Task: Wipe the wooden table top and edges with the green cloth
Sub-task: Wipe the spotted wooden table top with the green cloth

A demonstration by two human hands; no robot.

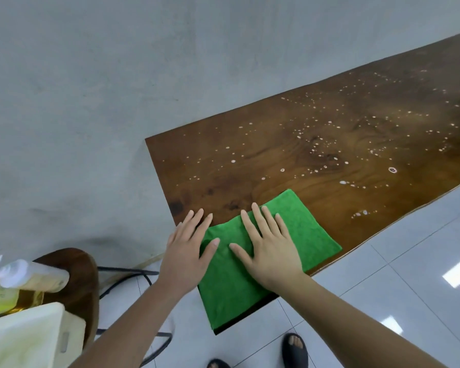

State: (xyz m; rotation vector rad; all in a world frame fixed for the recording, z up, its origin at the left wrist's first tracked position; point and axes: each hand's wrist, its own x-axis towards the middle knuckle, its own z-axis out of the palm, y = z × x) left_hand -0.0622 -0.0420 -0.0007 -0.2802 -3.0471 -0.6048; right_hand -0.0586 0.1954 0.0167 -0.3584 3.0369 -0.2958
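Head view shows a folded green cloth (263,251), plain and fuzzy, lying flat on the near corner of the wooden table (250,155), whose dark grain is dotted with white droplets (329,134). Both hands press on it with fingers spread flat and gripping nothing: the left hand (189,251) half on bare wood, the right hand (271,248) fully on cloth. No writing is readable on the blurred bottle (24,280) at lower left.
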